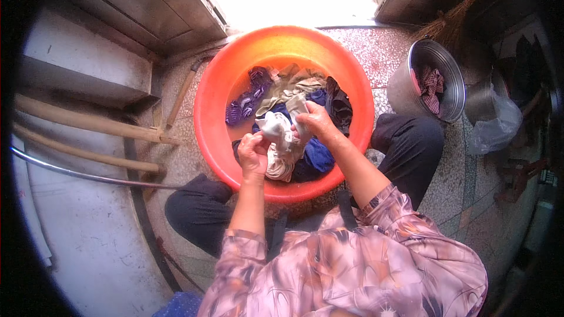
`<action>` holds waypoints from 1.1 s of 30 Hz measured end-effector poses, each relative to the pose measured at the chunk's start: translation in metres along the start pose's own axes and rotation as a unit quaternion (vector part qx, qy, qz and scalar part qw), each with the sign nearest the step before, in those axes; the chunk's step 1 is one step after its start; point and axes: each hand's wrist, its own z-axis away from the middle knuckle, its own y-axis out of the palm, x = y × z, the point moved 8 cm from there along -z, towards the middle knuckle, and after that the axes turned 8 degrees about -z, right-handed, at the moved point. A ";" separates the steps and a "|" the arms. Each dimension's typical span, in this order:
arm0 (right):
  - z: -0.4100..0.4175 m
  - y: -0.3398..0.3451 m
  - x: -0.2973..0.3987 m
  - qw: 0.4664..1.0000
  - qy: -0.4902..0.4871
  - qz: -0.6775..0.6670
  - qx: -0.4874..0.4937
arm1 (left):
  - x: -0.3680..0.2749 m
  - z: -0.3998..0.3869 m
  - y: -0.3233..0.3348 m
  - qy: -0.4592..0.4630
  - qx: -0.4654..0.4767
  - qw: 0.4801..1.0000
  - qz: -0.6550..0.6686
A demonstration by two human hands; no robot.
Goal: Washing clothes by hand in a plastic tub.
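Observation:
Between my knees stands a large orange plastic basin (210,110) with clothes and some murky water in it. My left hand (254,152) pinches one end of a wet whitish cloth (278,134), perhaps a small garment. On the other side, my right hand (313,119) grips a pale part of what looks like the same cloth, fingers curled around it. Beneath lie a dark blue garment (318,156), khaki fabric (296,80), a purple patterned garment (250,97) and a black garment (338,105). Folds hide where the whitish cloth ends.
A metal pail (401,83) holding a checked cloth (431,88) stands at the right, with a clear plastic bag (498,125) beyond it. A straw broom (454,20) leans at the back right. Wooden poles (97,123) and a hammer-like tool (181,94) are at the left.

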 end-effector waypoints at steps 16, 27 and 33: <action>0.012 0.049 0.000 0.988 -0.027 -0.023 0.151 | 0.037 0.003 0.005 -0.159 0.081 0.975 -0.131; 0.017 0.044 0.012 0.995 0.031 -0.027 0.092 | -0.021 -0.009 -0.019 0.103 -0.093 0.990 -0.024; 0.023 0.068 -0.005 0.979 0.092 -0.059 0.175 | 0.044 -0.021 -0.042 -0.067 -0.046 0.989 0.125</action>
